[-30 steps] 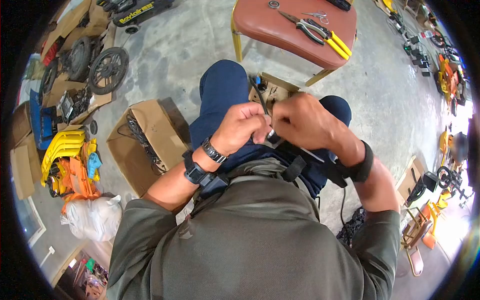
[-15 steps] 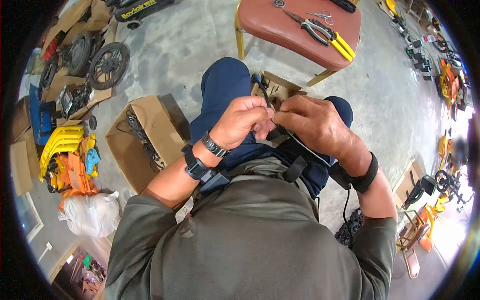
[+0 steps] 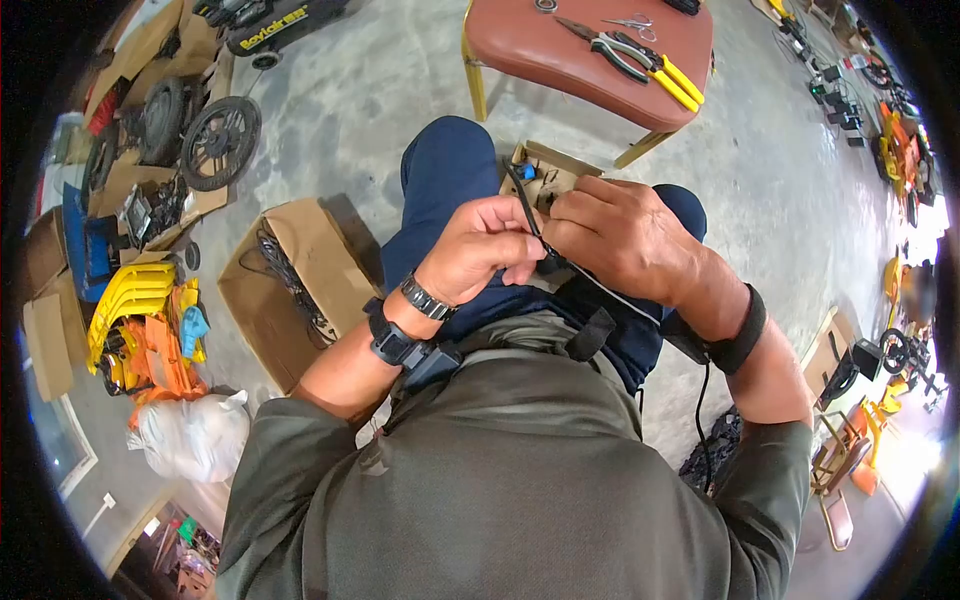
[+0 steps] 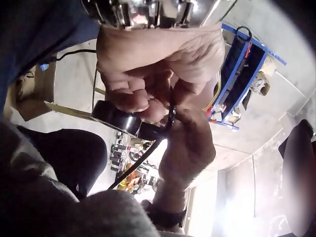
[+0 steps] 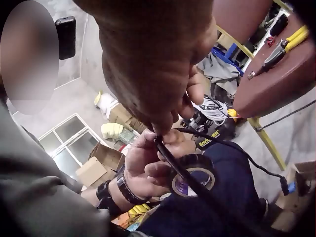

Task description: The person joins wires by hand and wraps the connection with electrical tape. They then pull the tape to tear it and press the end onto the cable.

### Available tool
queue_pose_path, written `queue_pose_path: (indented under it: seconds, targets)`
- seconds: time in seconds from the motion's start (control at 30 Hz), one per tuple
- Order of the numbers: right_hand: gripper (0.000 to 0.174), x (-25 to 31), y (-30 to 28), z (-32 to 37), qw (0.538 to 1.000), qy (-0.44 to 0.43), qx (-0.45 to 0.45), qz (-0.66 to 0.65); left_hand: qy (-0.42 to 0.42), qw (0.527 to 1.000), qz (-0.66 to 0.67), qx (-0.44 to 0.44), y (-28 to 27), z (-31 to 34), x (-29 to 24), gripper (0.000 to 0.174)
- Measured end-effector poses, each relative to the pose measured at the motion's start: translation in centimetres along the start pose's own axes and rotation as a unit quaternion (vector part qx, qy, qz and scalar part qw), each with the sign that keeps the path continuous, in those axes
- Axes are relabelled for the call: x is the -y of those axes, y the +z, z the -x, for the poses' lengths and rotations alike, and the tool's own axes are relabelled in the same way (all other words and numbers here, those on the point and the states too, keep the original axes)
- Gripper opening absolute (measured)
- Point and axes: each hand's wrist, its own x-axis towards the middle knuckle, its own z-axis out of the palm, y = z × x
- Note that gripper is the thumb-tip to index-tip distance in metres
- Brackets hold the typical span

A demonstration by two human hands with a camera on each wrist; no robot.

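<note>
A black cable [image 3: 522, 200] runs up between the two hands over the lap. The left hand [image 3: 480, 250] pinches it between thumb and forefinger, its other fingers curled below. Close against it, the right hand [image 3: 625, 240] pinches at the same stretch of cable with its fingers bent. A roll of black tape [image 5: 203, 162] hangs by the left fingers in the right wrist view, and a short dark strip joins it to the cable in the left wrist view. The right fingertips are partly hidden behind the knuckles in the head view.
A brown padded chair [image 3: 560, 60] ahead carries yellow-handled pliers [image 3: 680, 85] and small scissors [image 3: 640, 22]. A small open carton [image 3: 550, 160] lies between the knees. Left of the legs stands a cardboard box [image 3: 265, 330] with cables, near wheels [image 3: 220, 142] and yellow parts [image 3: 130, 295].
The right hand has turned and shifted slightly at the cable, its fingers straighter half a second ago and now bent again. The left hand keeps its pinch in nearly the same place.
</note>
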Motion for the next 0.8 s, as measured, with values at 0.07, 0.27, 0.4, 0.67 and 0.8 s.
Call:
queue_pose_path:
  seconds: [0.07,0.27,0.4,0.67,0.8]
  targets:
    - [0.016,0.0,-0.2,-0.2,0.999,0.013,0.039,-0.002,0.014,1.0,0.008,0.006,0.0,0.0,0.2,0.01]
    - [0.017,0.1,0.2,-0.7,0.995,0.073,0.063,-0.011,0.047,0.998,0.021,-0.027,0.5,0.0,0.4,0.013]
    - [0.015,0.5,0.3,-0.9,0.993,0.097,0.069,-0.011,0.058,0.997,0.023,-0.042,0.8,-0.2,0.4,0.013]
    - [0.005,0.2,0.7,-1.5,0.965,0.224,0.111,-0.077,0.072,0.992,-0.041,-0.098,0.9,-0.5,0.9,0.013]
    - [0.01,-1.1,1.0,-2.0,0.924,0.304,0.182,-0.145,0.107,0.97,-0.16,-0.149,1.2,-0.7,1.1,0.015]
